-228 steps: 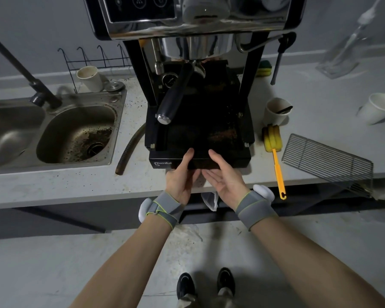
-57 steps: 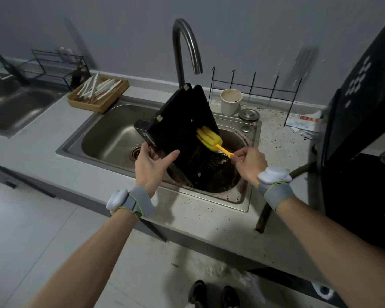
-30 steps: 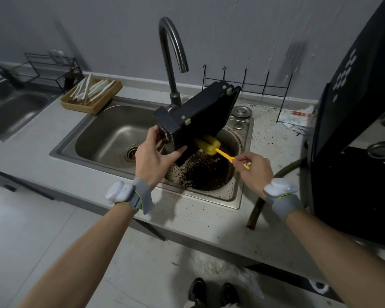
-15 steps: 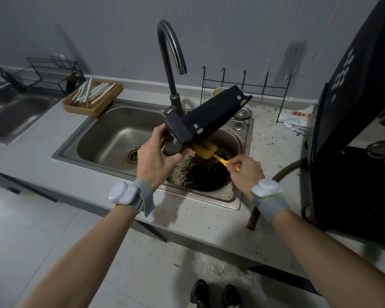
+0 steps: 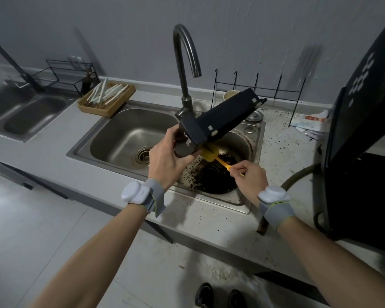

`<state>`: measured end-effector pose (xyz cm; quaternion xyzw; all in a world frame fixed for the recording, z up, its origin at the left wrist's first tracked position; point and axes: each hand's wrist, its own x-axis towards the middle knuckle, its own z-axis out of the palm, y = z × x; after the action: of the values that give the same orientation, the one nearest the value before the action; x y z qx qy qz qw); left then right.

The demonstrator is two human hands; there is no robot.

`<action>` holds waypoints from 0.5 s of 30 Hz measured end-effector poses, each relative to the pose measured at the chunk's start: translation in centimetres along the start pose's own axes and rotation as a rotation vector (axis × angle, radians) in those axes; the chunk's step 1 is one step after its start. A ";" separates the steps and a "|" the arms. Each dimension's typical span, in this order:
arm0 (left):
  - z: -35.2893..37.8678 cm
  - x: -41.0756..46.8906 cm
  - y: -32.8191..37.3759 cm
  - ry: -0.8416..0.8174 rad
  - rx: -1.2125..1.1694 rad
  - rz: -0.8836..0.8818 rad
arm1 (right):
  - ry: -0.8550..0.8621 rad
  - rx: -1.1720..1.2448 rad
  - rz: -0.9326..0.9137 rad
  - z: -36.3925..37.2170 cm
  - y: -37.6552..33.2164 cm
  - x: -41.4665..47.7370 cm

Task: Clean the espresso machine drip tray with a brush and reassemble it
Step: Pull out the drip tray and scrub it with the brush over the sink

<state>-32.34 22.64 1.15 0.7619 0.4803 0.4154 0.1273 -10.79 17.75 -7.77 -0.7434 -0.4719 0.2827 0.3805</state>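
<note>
My left hand [image 5: 168, 155] grips the near end of the black drip tray [image 5: 222, 117], holding it tilted and turned open-side down above the right basin of the sink [image 5: 252, 203]. My right hand [image 5: 249, 176] holds the orange handle of the yellow brush [image 5: 209, 152]. The yellow brush head is tucked under the tray's near lower edge, partly hidden by it. Dark coffee grounds cover the basin floor under the tray. The black espresso machine [image 5: 362, 134] stands at the right edge of the view.
A tall curved faucet [image 5: 183, 70] rises just behind the tray. A paper cup [image 5: 230, 94] and a wire rack [image 5: 257, 87] stand behind the sink. A wooden tray of white sticks [image 5: 107, 97] lies left. A dark hose [image 5: 296, 178] runs beside the machine. Grounds speckle the counter.
The tray has been tipped further over, from upright to nearly flat and face down. The brush has slid from its inner face down under its near edge, and my right hand moved closer in.
</note>
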 end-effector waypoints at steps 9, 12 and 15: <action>0.7 0.1 0.0 0.009 -0.021 -0.028 | 0.179 0.131 -0.042 -2.5 1.0 -0.1; 1.0 0.2 0.4 0.027 -0.049 -0.044 | 0.111 0.140 -0.036 -1.1 0.4 0.0; 1.0 0.2 0.5 0.030 -0.074 -0.052 | 0.029 0.001 -0.001 -0.9 0.9 0.1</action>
<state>-31.26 22.74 0.94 0.7376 0.4862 0.4408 0.1593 -9.56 17.31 -8.04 -0.7470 -0.4665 0.2722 0.3877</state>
